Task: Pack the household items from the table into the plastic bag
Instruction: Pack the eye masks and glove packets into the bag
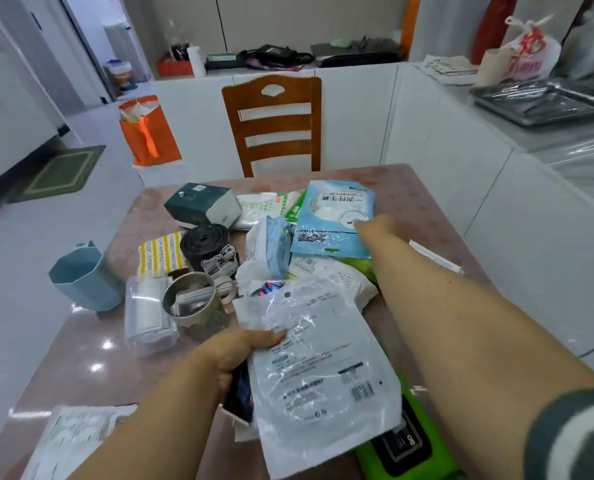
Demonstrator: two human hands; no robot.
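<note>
1. Nearest the person, a green pack lies at the table's front edge, mostly buried under the clear plastic bag and cut off by the bottom of the view; its dark label cannot be read.
2. The left hand grips the plastic bag at its left edge, thumb curled over the top; something dark sits under the palm, too hidden to name.
3. A printed white packet lies at the near left corner, partly out of view.
4. The pink table carries the rest. A steel mug stands just left of the bag with flat sachets poking out of it, touching a clear jar lying on its side.
5. A pale blue cup stands at the left edge, its inside turned away.
6. Behind the mug sit a black roll of bags and a yellow-striped pack.
7. The right hand reaches across the pile to a light blue glove packet; the fingers are hidden against the packet, so I cannot tell whether it grips or only touches.
8. A dark green tissue box lies at the far side, beside white and green packets too jumbled to sort out.
9. Beyond the table stand a wooden chair and an orange paper bag on the floor.
</note>
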